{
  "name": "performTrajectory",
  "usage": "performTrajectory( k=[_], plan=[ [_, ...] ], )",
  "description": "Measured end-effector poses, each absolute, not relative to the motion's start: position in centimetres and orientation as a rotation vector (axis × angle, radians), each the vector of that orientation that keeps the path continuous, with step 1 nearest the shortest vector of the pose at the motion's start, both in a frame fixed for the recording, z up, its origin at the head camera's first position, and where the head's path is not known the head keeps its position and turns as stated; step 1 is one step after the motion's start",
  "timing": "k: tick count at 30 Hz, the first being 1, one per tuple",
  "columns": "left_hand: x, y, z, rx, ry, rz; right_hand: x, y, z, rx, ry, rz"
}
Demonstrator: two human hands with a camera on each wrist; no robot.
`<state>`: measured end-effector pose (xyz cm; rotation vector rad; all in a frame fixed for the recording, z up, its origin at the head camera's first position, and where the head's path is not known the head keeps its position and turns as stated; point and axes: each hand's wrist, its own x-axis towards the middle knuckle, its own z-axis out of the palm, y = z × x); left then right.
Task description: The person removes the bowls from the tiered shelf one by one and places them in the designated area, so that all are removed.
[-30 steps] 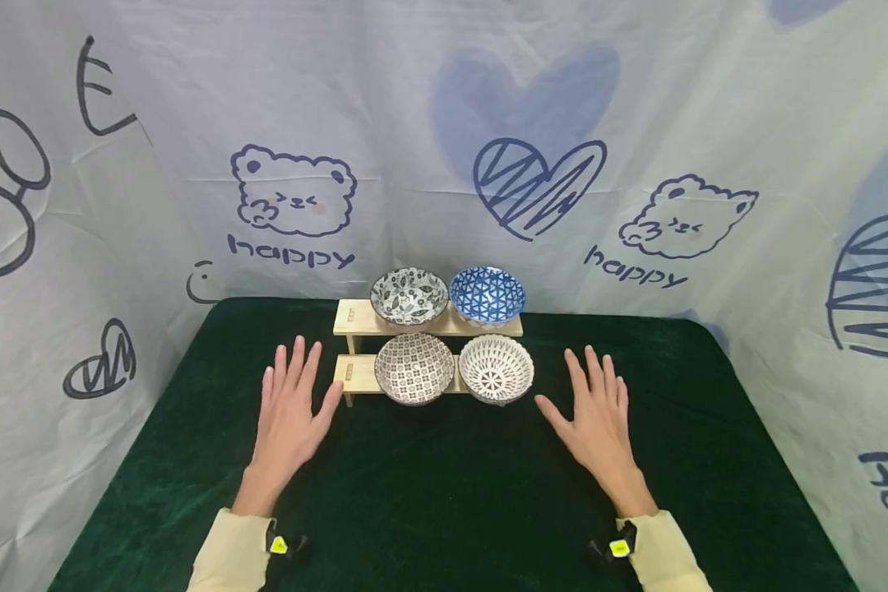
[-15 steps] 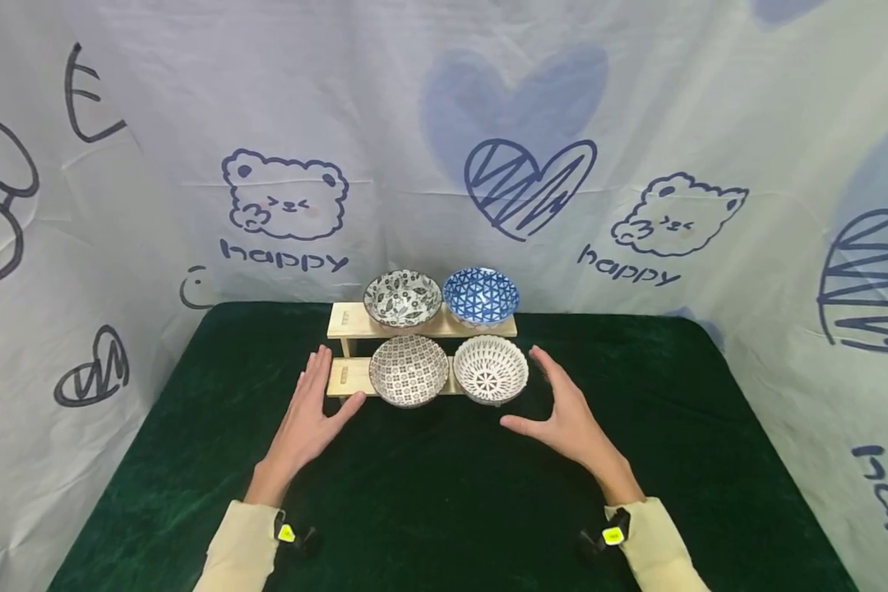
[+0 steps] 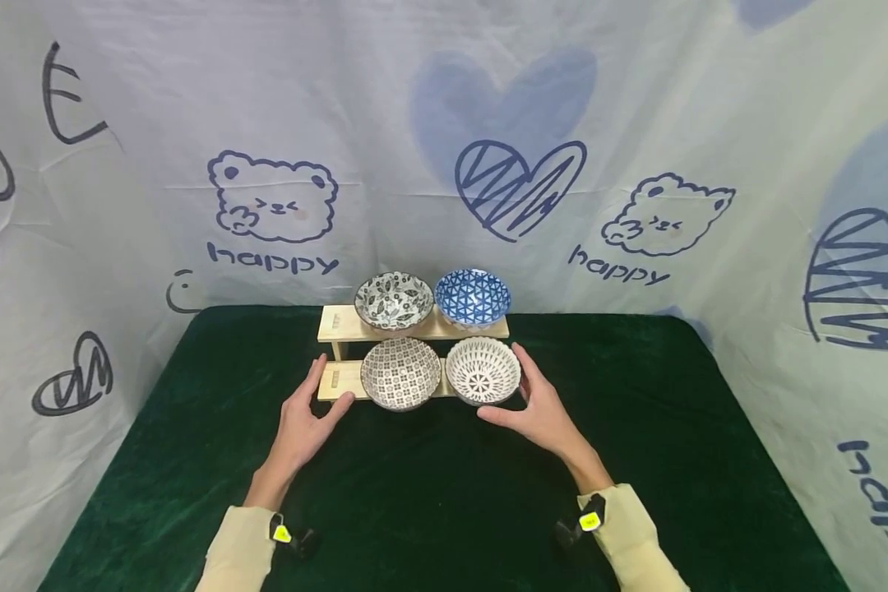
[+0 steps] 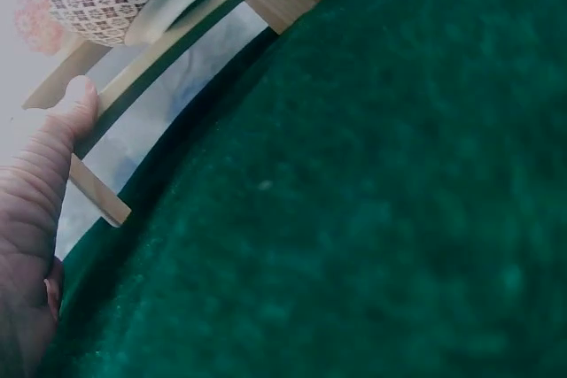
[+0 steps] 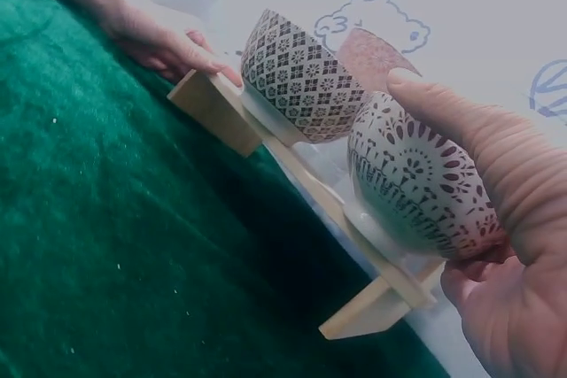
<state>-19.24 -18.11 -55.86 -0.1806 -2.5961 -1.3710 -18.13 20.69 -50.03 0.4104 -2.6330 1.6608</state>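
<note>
In the head view my right hand point(image 3: 542, 418) holds the white bowl with a dark radiating pattern point(image 3: 483, 372) by its right side. Its thumb lies at the near rim and the fingers curve round the bowl, which the right wrist view shows above the wooden rack point(image 5: 301, 173). My left hand point(image 3: 301, 427) grips the left end of the rack's lower shelf point(image 3: 335, 380). The thumb point(image 4: 81, 105) is against the shelf's front edge; some fingers are hidden. Between the hands, a bowl with a grey-brown check pattern point(image 3: 401, 374) stands on the same shelf.
On the upper shelf point(image 3: 338, 324) stand a bowl with a dark leaf pattern point(image 3: 394, 301) and a blue-and-white bowl point(image 3: 473, 298). Dark green cloth point(image 3: 429, 501) covers the table. A pale printed curtain point(image 3: 385, 99) hangs behind and at both sides.
Both hands have moved inward from beside the rack. The right hand has closed round the white bowl, and the left has taken hold of the lower shelf's left end.
</note>
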Motion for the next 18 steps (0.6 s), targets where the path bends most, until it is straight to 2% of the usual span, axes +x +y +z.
performTrajectory(
  k=[9,18],
  plan=[
    [-19.5,-18.0,-56.2,-0.181,-2.575,-1.387,-18.6,19.6,-50.6,0.307,-2.581,1.724],
    [-19.4,-18.1,-56.1,-0.181,-2.561,-1.425,-18.7,19.0,-51.1,0.316,-2.486,1.831]
  ],
)
